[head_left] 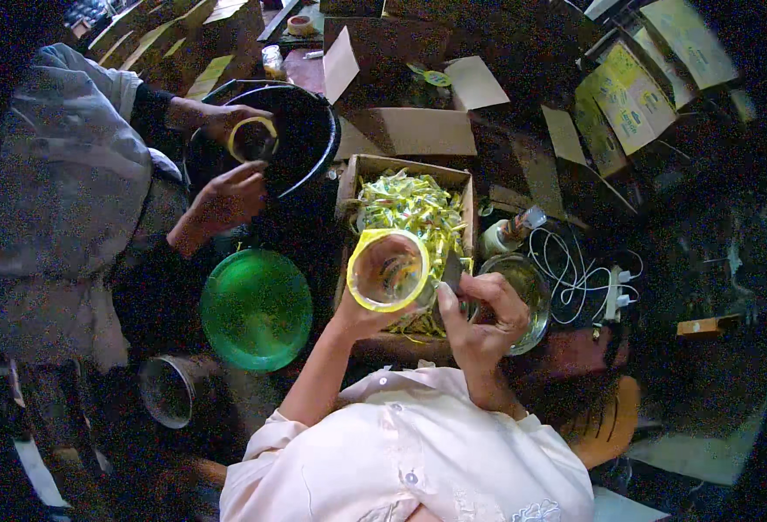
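Observation:
My left hand (pixel 359 318) is wrapped round a clear round container (pixel 389 271) with a yellow rim, its open mouth facing up at me. Beside it my right hand (pixel 493 315) is closed, thumb and fingers pinching a dark, flat, blade-like piece (pixel 450 271) close to the container's right side. What kind of tool this is, I cannot make out. Below both hands stands a wooden box (pixel 468 196) filled with small yellow-green wrapped packets (pixel 410 202).
At the left, a co-worker's hands (pixel 227 202) hold a similar yellow-rimmed container (pixel 254 139) over a black bucket (pixel 327 143). A green basin (pixel 256 309), a glass bowl (pixel 533 300), a power strip (pixel 613 294) with white cables and open cartons (pixel 623 109) surround the box.

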Demonstrator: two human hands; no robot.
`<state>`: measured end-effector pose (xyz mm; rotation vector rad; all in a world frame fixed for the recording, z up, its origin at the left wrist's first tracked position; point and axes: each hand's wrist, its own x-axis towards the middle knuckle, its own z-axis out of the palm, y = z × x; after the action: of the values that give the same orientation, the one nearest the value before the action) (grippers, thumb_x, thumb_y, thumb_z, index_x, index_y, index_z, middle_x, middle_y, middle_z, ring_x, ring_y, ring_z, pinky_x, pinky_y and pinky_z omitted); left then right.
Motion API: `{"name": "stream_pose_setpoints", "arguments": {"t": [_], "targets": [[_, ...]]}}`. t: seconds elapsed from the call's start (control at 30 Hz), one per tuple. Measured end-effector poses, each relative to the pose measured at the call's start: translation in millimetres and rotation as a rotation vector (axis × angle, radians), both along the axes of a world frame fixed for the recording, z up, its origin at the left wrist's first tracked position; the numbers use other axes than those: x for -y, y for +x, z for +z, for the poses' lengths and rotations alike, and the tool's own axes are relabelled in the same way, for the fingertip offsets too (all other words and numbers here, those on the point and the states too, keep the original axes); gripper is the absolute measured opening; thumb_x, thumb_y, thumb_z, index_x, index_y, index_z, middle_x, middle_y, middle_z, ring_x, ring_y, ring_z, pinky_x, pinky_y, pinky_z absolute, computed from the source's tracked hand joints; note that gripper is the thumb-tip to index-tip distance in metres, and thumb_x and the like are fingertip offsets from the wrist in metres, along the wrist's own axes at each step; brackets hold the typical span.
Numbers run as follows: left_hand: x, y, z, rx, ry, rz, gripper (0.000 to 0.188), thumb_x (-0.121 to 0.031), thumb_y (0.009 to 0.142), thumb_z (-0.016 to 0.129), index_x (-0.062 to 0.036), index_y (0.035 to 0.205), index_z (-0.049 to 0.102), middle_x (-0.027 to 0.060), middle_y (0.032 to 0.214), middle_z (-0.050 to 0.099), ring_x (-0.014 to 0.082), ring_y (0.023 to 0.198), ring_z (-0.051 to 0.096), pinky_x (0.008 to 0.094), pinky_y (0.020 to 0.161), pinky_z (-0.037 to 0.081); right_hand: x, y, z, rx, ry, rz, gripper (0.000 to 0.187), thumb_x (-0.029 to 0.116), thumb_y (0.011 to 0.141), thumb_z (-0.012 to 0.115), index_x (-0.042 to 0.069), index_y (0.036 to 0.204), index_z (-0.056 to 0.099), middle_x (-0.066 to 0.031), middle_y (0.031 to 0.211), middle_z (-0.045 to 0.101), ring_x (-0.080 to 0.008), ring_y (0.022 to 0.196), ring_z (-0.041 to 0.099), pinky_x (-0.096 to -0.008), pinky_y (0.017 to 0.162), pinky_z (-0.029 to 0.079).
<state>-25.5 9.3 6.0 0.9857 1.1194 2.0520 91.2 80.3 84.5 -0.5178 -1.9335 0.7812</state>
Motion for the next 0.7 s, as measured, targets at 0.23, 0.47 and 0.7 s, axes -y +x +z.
{"name": "stream_pose_setpoints", "arguments": {"t": [0.23, 0.47, 0.7], "targets": [[-4.1, 5.9, -14.7, 0.090, 0.084, 0.002, 0.077, -0.012, 0.058, 0.077, -0.0074, 0.123, 0.036, 0.0103, 0.121, 0.045, 0.0234, 0.113, 0.043, 0.0371, 0.095, 0.034, 5.1, -5.4, -4.4, -0.046, 0.012, 0.063, 0.017, -0.001, 0.061, 0.068, 0.003, 0.075, 0.060, -0.0028, 0.061, 0.053, -0.0084, 0.052, 0.047, -0.0196, 0.042, 0.030], [3.8, 4.1, -14.1, -0.006, -0.014, -0.011, 0.076, -0.003, 0.058, 0.074, -0.0063, 0.122, 0.034, 0.0088, 0.119, 0.044, 0.0206, 0.111, 0.043, 0.0346, 0.094, 0.035, 7.1, -3.6, 1.2, -0.004, 0.052, 0.031, 0.019, -0.003, 0.060, 0.067, 0.003, 0.077, 0.062, -0.0033, 0.061, 0.054, -0.0091, 0.052, 0.048, -0.0204, 0.045, 0.035], [9.2, -4.5, -11.1, -0.117, -0.189, -0.027, 0.076, 0.000, 0.057, 0.073, -0.0050, 0.121, 0.032, 0.0068, 0.115, 0.045, 0.0192, 0.107, 0.045, 0.0328, 0.093, 0.036, 2.8, -5.0, 2.7, 0.083, 0.149, 0.041, 0.024, -0.004, 0.063, 0.066, 0.005, 0.085, 0.063, -0.0060, 0.064, 0.057, -0.0155, 0.056, 0.056, -0.0260, 0.053, 0.048]]}}
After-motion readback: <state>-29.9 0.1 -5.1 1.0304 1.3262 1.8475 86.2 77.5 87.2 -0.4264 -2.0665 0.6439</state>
